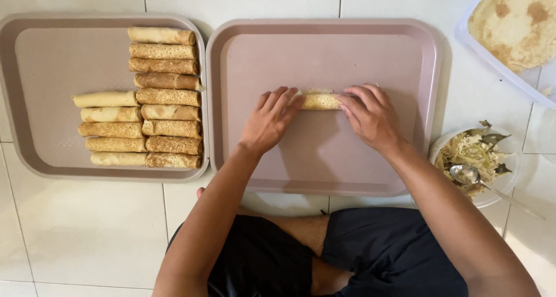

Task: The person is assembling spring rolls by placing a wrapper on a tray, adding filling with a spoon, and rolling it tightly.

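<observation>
My left hand [267, 122] and right hand [370, 116] press fingertips on both ends of a golden rolled crepe [319, 100], mid pinkish plastic tray [324, 169]. Finished rolls [165, 97] at nine o'clock; filling bowl [472, 155] at four.

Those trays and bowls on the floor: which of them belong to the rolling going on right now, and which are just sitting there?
In use:
left hand and right hand, both pressing on the crepe roll
middle tray under the roll

Just sitting there:
left tray with finished rolls
bowl of filling with spoon
container of flat crepes
</observation>
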